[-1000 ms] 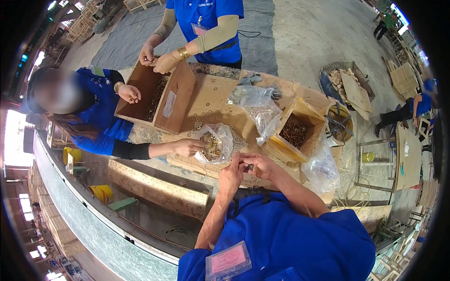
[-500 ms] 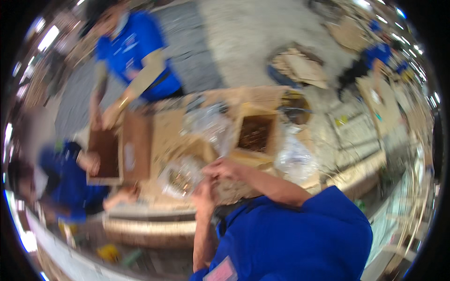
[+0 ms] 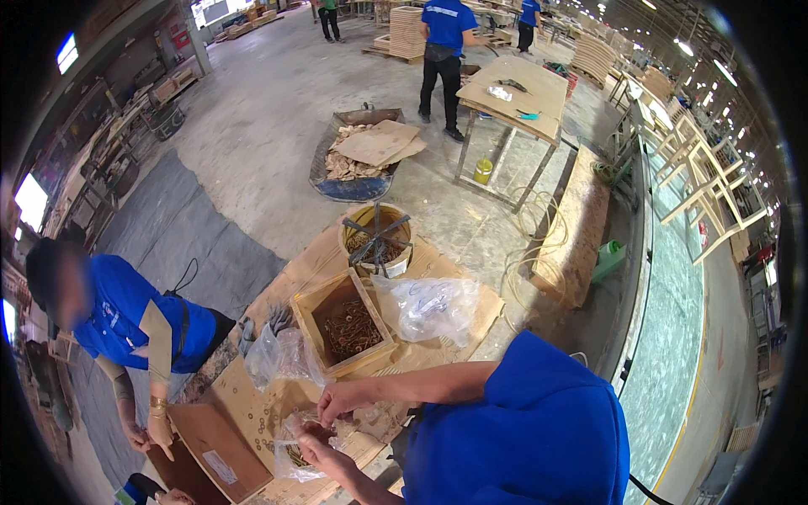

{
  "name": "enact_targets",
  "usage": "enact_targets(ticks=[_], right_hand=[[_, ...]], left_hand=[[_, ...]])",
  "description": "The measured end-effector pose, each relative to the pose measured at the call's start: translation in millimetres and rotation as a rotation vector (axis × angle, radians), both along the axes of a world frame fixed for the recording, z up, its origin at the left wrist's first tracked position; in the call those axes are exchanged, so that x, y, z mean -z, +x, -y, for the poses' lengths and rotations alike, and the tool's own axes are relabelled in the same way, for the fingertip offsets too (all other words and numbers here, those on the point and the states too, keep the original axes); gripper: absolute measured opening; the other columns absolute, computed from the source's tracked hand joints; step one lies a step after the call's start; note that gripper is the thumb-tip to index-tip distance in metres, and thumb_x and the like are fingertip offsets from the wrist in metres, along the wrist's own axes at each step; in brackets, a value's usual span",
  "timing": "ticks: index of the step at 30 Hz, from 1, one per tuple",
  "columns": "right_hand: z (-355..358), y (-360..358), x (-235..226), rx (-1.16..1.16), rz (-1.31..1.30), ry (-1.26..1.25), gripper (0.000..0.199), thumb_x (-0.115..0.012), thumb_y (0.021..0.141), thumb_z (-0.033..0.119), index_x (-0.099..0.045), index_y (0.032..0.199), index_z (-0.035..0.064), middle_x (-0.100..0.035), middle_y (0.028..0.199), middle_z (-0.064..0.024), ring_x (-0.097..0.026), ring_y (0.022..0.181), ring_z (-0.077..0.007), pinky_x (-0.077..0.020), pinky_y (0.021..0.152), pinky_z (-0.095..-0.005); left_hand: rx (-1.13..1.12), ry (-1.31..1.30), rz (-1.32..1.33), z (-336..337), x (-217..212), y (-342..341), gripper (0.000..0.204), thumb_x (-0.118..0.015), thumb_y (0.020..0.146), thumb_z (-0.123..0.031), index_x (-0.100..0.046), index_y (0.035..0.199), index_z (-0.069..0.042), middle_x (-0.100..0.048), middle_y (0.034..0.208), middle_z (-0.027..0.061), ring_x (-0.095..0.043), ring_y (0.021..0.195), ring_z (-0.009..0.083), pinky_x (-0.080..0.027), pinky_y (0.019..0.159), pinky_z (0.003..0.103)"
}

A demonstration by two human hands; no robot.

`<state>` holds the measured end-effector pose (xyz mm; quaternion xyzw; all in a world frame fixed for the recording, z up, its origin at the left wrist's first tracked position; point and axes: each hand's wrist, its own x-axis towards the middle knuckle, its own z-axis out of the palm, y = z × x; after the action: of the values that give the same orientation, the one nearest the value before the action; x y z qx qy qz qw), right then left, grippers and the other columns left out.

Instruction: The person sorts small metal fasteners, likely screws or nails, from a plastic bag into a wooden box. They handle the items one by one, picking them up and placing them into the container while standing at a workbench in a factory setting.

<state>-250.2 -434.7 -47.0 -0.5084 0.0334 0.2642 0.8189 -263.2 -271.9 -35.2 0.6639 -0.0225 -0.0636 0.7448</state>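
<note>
Bringing our fingers close together, we have both hands over the desk [image 3: 231, 396]. Our right hand [image 3: 338, 399] has a narrow grip, with its fingertips bent down toward our left hand [image 3: 316, 446]. The left grip is curled and narrow too. We cannot tell if a small thing sits in either one.

The clear bag [image 3: 284, 465] is on the desk, just past the left grip and partly hidden by it. So the left hand is nearer to it, and the right hand is a bit farther off. The bag is a soft, low lump, so we see no clear long side and cannot say which way it points. The gold metal pieces [image 3: 296, 455] inside look thin, but they are too small and mixed up for us to pick one way they lie.

Flat rings [image 3: 263, 421] lie on the desk beyond the bag from our grips. Near the right grip, on the side away from our left hand, is a wooden box [image 3: 364, 360] with brown screws [image 3: 349, 330] in it.
</note>
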Motion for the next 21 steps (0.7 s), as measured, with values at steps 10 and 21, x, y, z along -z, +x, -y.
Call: enact_targets(ticks=[10, 21], right_hand=[[-14, -11, 42, 0.214, -0.248, 0.167, 0.025, -0.062, 0.085, 0.009, -0.059, 0.108, 0.0004, -0.063, 0.093, -0.0080, -0.060, 0.076, -0.0148, -0.0517, 0.067, -0.0268], [-18, -31, 39, 0.000, -0.326, 0.288, 0.021, -0.062, 0.093, 0.018, -0.062, 0.105, 0.0011, -0.067, 0.098, -0.0107, -0.067, 0.089, -0.0188, -0.0562, 0.078, -0.0297]], left_hand=[[-0.289, -0.162, -0.026, -43, 36, -1, 0.027, -0.054, 0.093, -0.022, -0.064, 0.097, 0.003, -0.064, 0.094, 0.0089, -0.058, 0.083, 0.0193, -0.047, 0.074, 0.034], [-0.146, 1.554, -0.040, -72, 103, 8, 0.035, -0.063, 0.081, -0.037, -0.070, 0.091, -0.004, -0.068, 0.080, 0.0212, -0.067, 0.072, 0.0384, -0.053, 0.062, 0.049]])
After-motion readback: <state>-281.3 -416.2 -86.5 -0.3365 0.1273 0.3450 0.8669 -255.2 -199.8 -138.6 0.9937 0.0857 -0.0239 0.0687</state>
